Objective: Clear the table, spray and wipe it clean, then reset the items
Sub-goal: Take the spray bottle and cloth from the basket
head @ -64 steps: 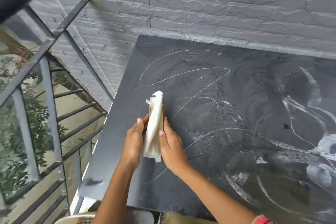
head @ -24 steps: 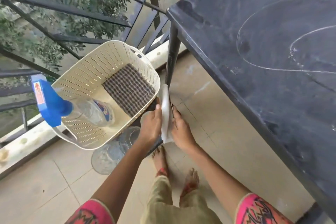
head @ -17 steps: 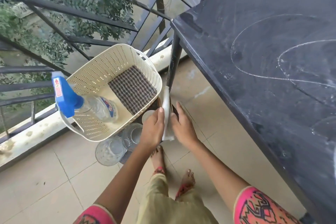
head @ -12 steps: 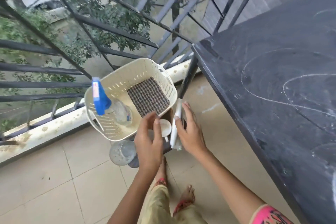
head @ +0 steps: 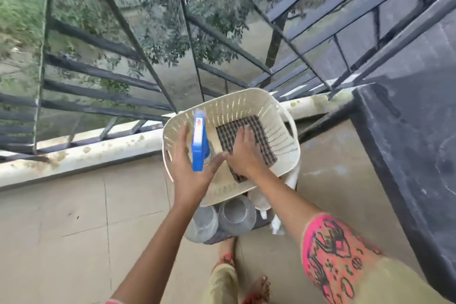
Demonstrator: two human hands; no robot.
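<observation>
A cream perforated basket (head: 271,106) sits low by the railing, on top of other items. Inside it lie a checked cloth (head: 261,131) and a clear spray bottle with a blue trigger head (head: 198,145). My left hand (head: 190,177) is open, with fingers and thumb spread on either side of the bottle's blue head. My right hand (head: 243,155) lies flat and open on the checked cloth. The white tissue bundle (head: 292,177) stands beside the basket's near right corner, out of my hands. The black table (head: 407,155) with chalky smears is at the right.
Two clear glasses (head: 237,215) and a white bowl (head: 259,200) sit under the basket's near edge. A dark metal railing (head: 103,74) and a pale kerb (head: 98,150) run behind. My bare feet (head: 259,286) stand on the tiled floor.
Both hands let go of the white tissue bundle beside the basket and moved into the basket. The left went to the spray bottle, the right onto the checked cloth.
</observation>
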